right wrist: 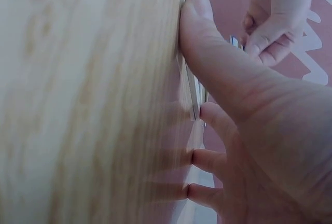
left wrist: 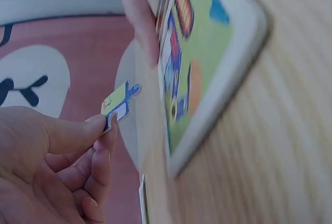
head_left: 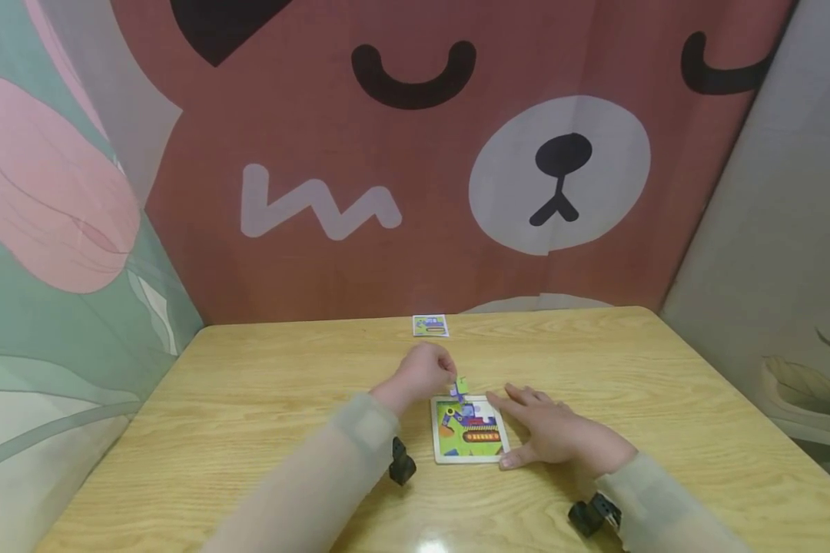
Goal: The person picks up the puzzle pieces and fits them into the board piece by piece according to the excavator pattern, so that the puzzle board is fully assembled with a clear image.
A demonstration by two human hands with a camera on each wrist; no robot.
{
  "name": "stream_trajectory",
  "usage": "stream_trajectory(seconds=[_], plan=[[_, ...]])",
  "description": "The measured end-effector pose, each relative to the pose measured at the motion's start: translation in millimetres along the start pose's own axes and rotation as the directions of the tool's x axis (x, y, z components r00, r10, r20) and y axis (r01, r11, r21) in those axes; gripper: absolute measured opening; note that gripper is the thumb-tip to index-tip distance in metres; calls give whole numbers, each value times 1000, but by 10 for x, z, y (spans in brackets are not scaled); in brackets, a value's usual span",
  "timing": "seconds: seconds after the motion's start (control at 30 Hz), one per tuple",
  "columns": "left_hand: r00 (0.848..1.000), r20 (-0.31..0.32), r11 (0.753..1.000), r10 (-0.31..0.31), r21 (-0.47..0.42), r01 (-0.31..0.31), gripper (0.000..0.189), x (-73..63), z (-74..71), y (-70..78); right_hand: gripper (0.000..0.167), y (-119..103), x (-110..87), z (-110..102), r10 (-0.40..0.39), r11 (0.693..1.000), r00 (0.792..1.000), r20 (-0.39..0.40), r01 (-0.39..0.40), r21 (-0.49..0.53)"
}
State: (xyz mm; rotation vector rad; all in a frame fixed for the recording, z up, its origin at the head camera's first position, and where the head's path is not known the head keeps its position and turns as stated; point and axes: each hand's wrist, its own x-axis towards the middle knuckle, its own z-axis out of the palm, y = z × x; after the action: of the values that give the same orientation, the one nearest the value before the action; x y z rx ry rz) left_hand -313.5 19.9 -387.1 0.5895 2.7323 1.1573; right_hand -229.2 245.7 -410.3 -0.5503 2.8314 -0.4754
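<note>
My left hand [head_left: 423, 372] pinches a green, blue and white jigsaw piece [left wrist: 120, 103] between thumb and forefinger. In the head view that piece is at the top edge of a white-framed jigsaw board [head_left: 436, 438], and the left wrist view shows it clear of the board. The board's picture is a digger with orange tracks on green; a pale patch [head_left: 485, 413] shows at its upper right. Spread beside the board's right side, my right hand [head_left: 549, 426] has its thumb at the lower right corner and forefinger near the upper right. Its other fingertips touch the table.
A small card [head_left: 430, 326] with a similar digger picture lies at the far edge of the wooden table [head_left: 283, 399]. Behind the table hangs a cloth with a bear face [head_left: 429, 153]. Black wrist cameras [head_left: 401, 462] sit under both sleeves.
</note>
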Motion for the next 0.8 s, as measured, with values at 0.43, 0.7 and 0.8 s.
stream_trajectory(seconds=[0.43,0.7,0.8], plan=[[994,107,999,-27,-15,28,12,22,308,193,103,0,15,0,20,999,1000,15,-21,30],[991,120,997,-50,56,44,15,-9,379,202,103,10,12,-2,9,1000,1000,19,-9,26],[992,119,994,-50,99,38,12,-17,387,200,103,7,6,-3,9,1000,1000,16,-9,22]])
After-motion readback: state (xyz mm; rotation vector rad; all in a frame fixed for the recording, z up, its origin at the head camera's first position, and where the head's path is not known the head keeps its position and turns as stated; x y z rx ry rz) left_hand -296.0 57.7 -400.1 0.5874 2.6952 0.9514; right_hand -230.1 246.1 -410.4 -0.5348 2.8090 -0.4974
